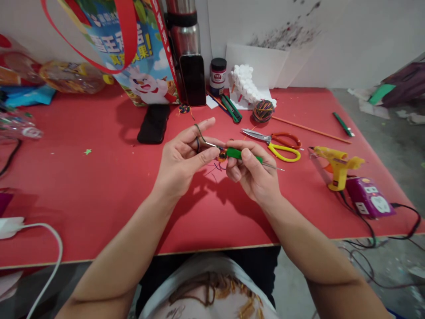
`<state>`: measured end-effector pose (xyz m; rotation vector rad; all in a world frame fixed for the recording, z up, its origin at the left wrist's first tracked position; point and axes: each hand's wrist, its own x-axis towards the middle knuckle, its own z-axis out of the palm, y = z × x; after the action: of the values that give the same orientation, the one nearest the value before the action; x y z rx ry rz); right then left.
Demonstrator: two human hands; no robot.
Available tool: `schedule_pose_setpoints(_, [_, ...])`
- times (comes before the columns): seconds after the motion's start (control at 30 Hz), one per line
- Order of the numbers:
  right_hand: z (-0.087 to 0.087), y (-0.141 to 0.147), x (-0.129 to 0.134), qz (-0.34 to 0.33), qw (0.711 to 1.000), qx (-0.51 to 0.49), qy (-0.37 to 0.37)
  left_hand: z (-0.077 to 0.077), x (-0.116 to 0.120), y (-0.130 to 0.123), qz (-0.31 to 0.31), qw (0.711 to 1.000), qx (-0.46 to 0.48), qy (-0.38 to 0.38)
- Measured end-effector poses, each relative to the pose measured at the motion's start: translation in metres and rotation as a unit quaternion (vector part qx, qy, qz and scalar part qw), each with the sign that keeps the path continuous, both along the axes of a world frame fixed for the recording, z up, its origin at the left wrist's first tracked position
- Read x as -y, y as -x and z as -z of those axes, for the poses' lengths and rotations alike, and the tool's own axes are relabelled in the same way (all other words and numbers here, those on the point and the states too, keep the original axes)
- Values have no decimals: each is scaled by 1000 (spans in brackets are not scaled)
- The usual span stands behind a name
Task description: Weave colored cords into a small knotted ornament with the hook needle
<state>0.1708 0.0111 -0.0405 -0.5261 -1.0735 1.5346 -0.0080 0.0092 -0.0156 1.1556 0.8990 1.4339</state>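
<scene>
My right hand [250, 166] grips a crochet hook [235, 153] by its green handle, a thin metal end poking out to the right. The hook's other metal end points left, toward my left hand [184, 155]. Between my left thumb and fingers I pinch a small crocheted piece [222, 155] in orange and dark yarn, partly hidden by the fingertips. A dark green strand of yarn [198, 129] loops over my raised left index finger. Loose purple thread ends [217, 167] hang below the piece. Behind my hands sits a ball of multicoloured yarn [263, 111].
Scissors [274, 141] lie just beyond my right hand. A yellow glue gun [338, 166] and a purple power socket [372, 197] stand at right. A phone [153, 124], a propped phone [193, 80], a green cutter [231, 108] and a gift bag [142, 53] are at the back.
</scene>
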Motion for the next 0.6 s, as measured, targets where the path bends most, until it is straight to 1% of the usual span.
schedule_pose_setpoints(0.23, [0,1,1,-17,1000,-21,2,1,-3,4,-17,999,-28,4])
schedule_pose_setpoints(0.43, [-1,3,8,31,999,2,-41,2,2,-5,-36,999,-1,12])
schedule_pose_setpoints(0.5, [-2,2,10,47,998,17,-45,2,4,-9,-29,999,10,21])
schedule_pose_setpoints(0.6, [-2,1,10,53,997,29,-53,1,6,-12,-18,999,10,32])
